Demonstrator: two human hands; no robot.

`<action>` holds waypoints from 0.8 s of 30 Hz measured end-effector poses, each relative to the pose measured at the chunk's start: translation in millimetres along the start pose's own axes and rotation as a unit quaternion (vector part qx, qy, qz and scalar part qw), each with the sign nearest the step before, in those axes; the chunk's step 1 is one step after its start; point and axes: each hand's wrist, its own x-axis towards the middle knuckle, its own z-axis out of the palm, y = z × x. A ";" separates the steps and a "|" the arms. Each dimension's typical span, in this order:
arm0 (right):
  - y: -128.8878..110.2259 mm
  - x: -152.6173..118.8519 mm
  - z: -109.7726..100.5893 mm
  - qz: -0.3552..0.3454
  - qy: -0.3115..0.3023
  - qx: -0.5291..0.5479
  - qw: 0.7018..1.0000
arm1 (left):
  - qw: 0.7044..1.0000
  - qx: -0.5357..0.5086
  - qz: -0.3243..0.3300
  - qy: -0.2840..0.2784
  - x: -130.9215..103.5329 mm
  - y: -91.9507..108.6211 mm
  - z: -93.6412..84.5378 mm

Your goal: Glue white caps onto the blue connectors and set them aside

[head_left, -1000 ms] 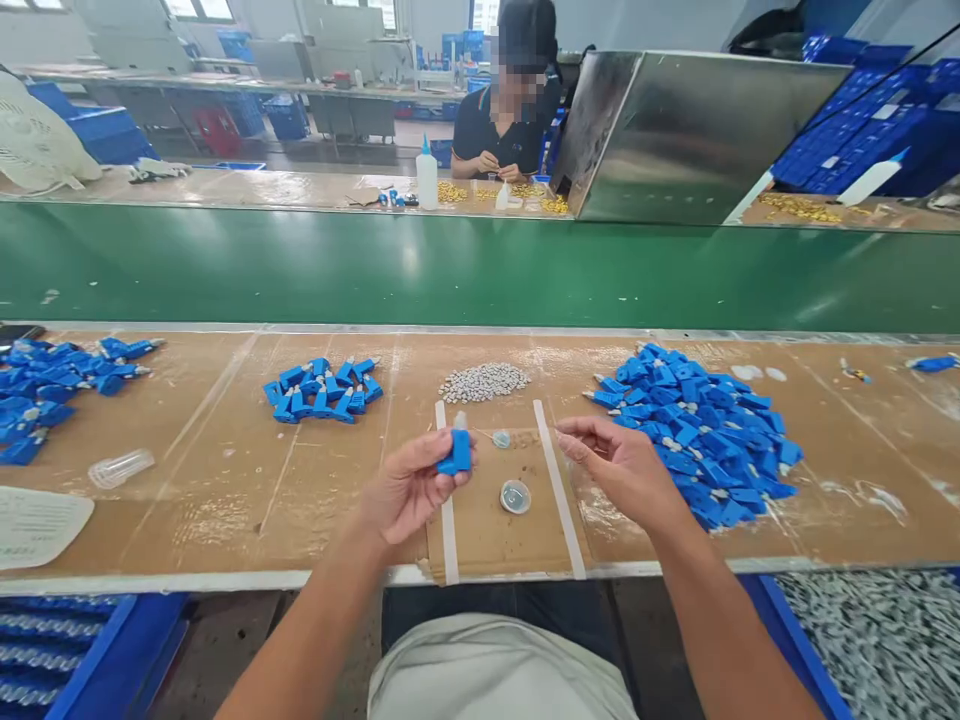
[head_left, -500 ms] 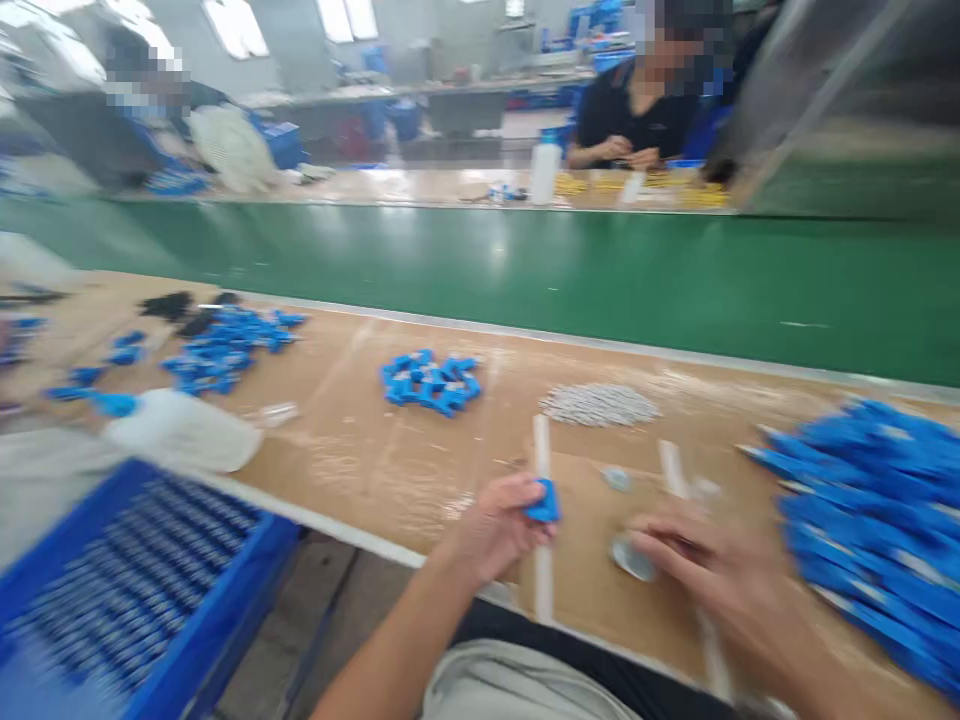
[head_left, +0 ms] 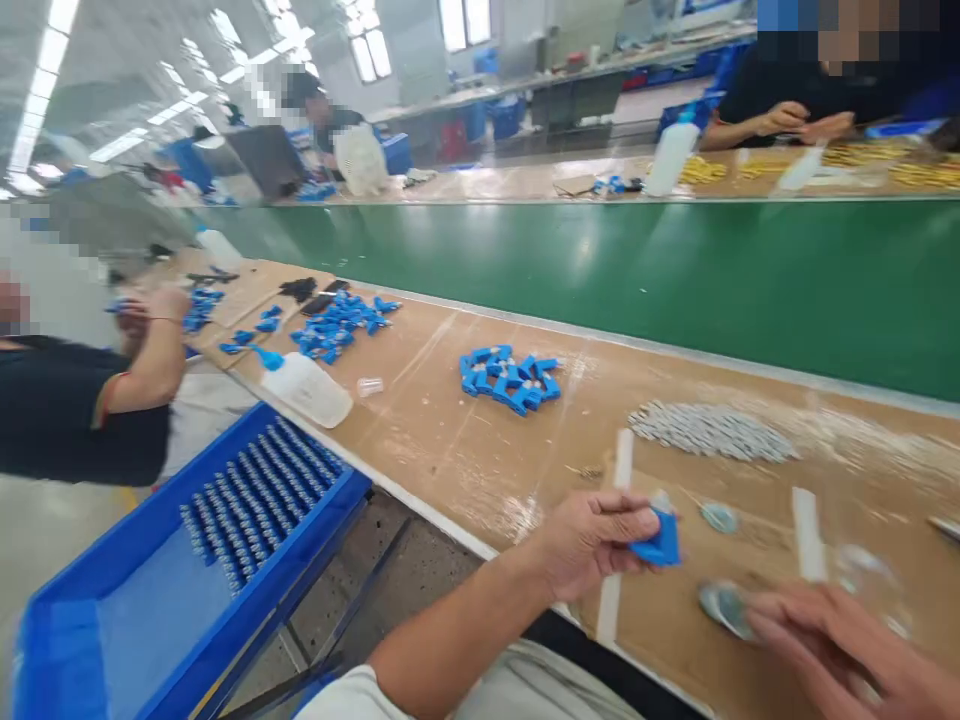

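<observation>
My left hand pinches a small blue plastic piece between thumb and fingers, with a pale tip showing at its top. My right hand is at the rim of a small round metal dish, its thumb and forefinger drawn together. Whether something small sits between those fingertips is too blurred to tell. A second small round dish lies beyond. Behind it spreads a pile of small grey metal parts. Further left on the table is a cluster of similar blue pieces.
White strips are fixed to the brown tabletop. A blue-capped white bottle lies left, near more blue pieces. A blue tray of rowed parts stands below. Co-workers sit left and across the green belt.
The view has swung left, so the tabletop things sit further right in the picture. The blue piece stays in my left hand; my right hand remains by the dish.
</observation>
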 end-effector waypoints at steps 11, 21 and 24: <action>-47.1 30.2 -14.7 0.245 0.178 0.278 0.912 | 0.994 0.049 -0.058 -0.075 4.6 9.7 24.0; -90.2 37.7 -15.2 0.150 0.203 0.236 0.938 | 0.989 0.053 -0.093 -0.106 4.2 -1.9 34.7; -101.1 38.9 -12.3 0.119 0.208 0.187 0.953 | 0.988 0.049 -0.091 -0.112 3.1 -1.2 35.5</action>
